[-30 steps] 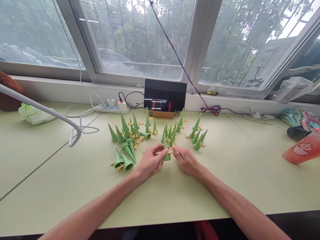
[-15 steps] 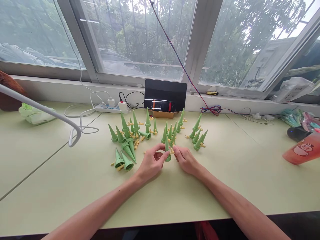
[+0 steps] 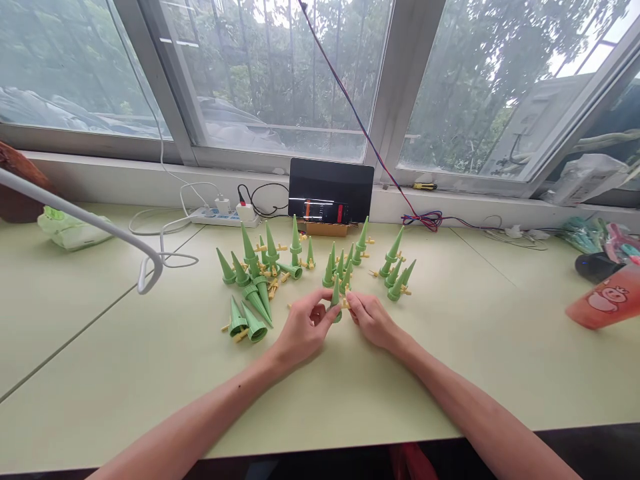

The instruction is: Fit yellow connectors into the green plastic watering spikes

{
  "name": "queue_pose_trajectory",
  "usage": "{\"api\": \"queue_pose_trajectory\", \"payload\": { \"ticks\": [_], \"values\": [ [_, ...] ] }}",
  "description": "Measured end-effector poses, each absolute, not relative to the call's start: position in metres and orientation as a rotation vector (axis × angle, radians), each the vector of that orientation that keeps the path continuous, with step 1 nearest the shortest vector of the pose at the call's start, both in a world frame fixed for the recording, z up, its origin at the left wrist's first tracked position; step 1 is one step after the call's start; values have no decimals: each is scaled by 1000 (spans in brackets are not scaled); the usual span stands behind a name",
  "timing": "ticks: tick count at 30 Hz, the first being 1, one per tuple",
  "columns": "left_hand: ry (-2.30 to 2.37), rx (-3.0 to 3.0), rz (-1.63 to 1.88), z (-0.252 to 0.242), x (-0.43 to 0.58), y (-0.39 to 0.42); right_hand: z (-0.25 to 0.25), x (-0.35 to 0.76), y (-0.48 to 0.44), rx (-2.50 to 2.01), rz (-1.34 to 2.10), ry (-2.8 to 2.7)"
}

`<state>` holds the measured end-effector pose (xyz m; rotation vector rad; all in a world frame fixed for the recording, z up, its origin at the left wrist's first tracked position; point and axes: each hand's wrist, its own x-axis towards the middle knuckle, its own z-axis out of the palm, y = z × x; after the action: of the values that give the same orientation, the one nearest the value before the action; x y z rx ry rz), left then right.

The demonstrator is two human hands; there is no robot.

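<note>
My left hand (image 3: 311, 320) is closed, thumb and fingers pinching a green plastic watering spike (image 3: 337, 298) that points upward. Opposite it, my right hand (image 3: 369, 317) is closed on a small yellow valve (image 3: 345, 304) at the side of that spike. Whether the valve sits fully in the spike is too small to tell. Just behind my hands stands a cluster of green spikes (image 3: 329, 272) with yellow valves. More spikes lie and stand to the left, among them two tipped ones (image 3: 255, 328) near my left forearm. Another group of spikes (image 3: 395, 288) stands to the right.
A black tablet (image 3: 331, 183) leans at the back with a phone (image 3: 326, 211) in front. A power strip (image 3: 217, 217) with plugs and cables is at back left. A grey curved bar (image 3: 100, 213) crosses the left side. An orange cup (image 3: 603, 299) is at far right.
The held spike has shifted slightly right and its tip sits a little lower. Both hands keep their grip and have barely moved.
</note>
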<state>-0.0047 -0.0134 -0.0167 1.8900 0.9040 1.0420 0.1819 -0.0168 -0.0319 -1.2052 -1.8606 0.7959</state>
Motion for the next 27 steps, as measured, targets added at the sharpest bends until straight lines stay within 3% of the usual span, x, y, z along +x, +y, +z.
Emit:
{"api": "queue_pose_trajectory", "payload": {
  "ticks": [27],
  "values": [
    [926,2040,1052,-19,-5,-10,-27,179,-20,-1209,789,-1910]
  ]
}}
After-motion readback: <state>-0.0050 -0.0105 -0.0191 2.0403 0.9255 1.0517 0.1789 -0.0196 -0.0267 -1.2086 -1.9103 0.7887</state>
